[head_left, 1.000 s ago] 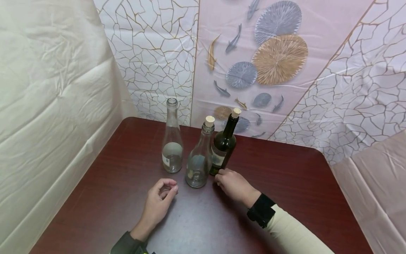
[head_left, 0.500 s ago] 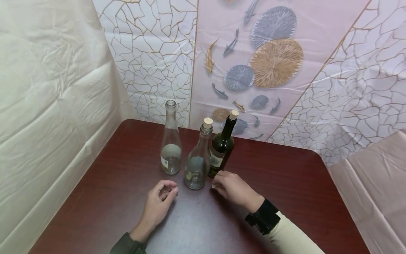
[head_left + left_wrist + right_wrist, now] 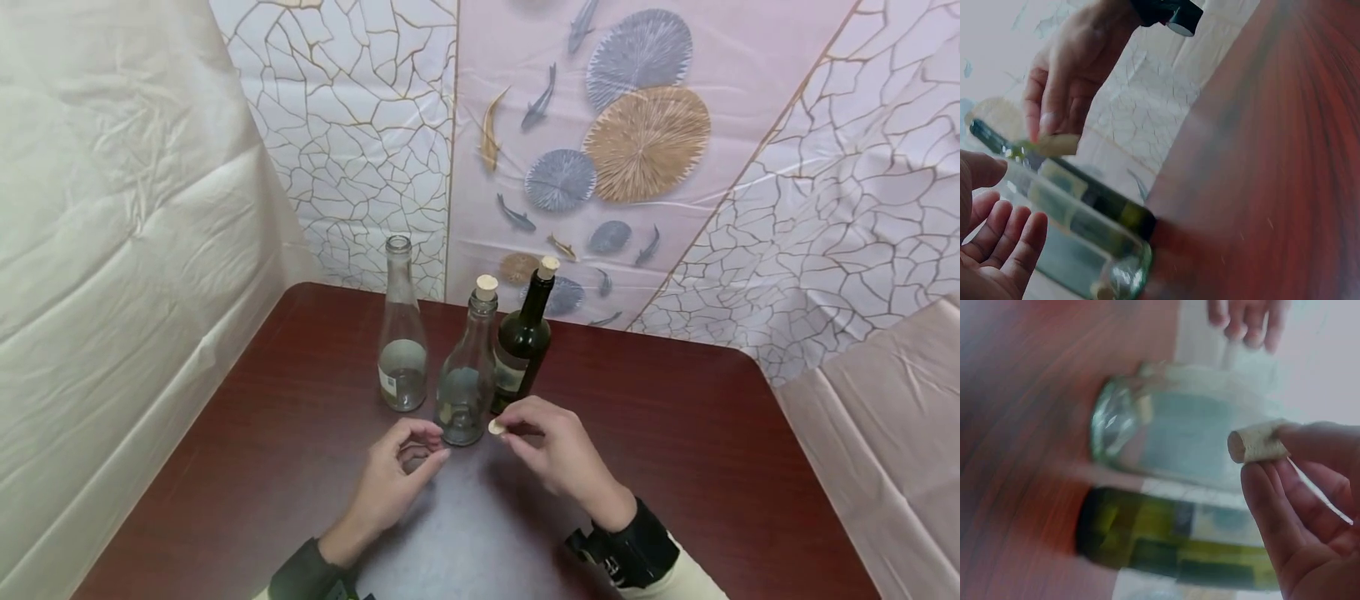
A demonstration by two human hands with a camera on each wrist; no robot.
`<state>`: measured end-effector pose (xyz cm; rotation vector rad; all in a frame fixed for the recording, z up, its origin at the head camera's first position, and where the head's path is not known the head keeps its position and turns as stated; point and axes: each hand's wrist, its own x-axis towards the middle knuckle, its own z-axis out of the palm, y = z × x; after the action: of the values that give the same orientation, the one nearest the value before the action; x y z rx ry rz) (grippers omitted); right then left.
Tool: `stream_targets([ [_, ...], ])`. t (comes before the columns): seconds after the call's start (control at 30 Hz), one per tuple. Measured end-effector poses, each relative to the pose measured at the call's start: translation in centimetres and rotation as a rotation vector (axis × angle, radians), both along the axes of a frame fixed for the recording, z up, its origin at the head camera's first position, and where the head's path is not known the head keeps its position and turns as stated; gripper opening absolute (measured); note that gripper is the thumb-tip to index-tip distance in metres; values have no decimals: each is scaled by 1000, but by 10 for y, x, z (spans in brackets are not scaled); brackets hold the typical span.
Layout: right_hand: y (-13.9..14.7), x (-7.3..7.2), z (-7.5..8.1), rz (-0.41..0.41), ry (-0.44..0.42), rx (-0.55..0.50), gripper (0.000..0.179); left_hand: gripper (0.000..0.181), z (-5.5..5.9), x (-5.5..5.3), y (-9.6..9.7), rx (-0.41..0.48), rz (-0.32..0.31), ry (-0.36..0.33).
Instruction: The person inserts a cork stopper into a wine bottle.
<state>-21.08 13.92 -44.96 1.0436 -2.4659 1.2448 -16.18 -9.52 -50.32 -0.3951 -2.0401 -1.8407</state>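
Note:
My right hand [image 3: 558, 450] pinches a pale cork [image 3: 1259, 444] between thumb and fingers, in front of the dark green bottle [image 3: 522, 337]. My left hand [image 3: 393, 479] holds nothing; its fingers are loosely bent near the base of the middle clear bottle [image 3: 461, 383]. A cork [image 3: 487, 288] sits in that bottle's mouth, and another cork [image 3: 549, 267] stands in the neck of the green bottle. To the left, a taller clear bottle [image 3: 403, 358] has an uncovered mouth. In the left wrist view the pinched cork [image 3: 1057, 145] shows lengthwise, overlapping the bottles behind.
All three bottles stand close together, upright on a dark red-brown table [image 3: 660, 433]. Behind the table hangs a patterned cloth [image 3: 637, 142] with leaves and fish. A cream cloth [image 3: 135, 250] hangs along the left side.
My right hand has lifted and turned from beside the green bottle's base, bringing the cork into plain sight. My left hand has moved right, towards the middle bottle.

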Motion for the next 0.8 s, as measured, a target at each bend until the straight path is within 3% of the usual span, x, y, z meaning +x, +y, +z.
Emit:
stream_targets([
  [0.17, -8, 15, 7, -76, -57, -143, 17, 35, 3, -5, 12, 68, -123, -8],
  [0.33, -19, 27, 9, -113, -219, -343, 20, 38, 12, -8, 24, 131, -210, -25],
  [0.5, -25, 34, 9, -129, -359, -506, 24, 33, 17, -8, 32, 159, -199, -7],
  [0.8, -30, 37, 6, -235, -430, -587, 27, 29, 18, -8, 39, 201, -154, -2],
])
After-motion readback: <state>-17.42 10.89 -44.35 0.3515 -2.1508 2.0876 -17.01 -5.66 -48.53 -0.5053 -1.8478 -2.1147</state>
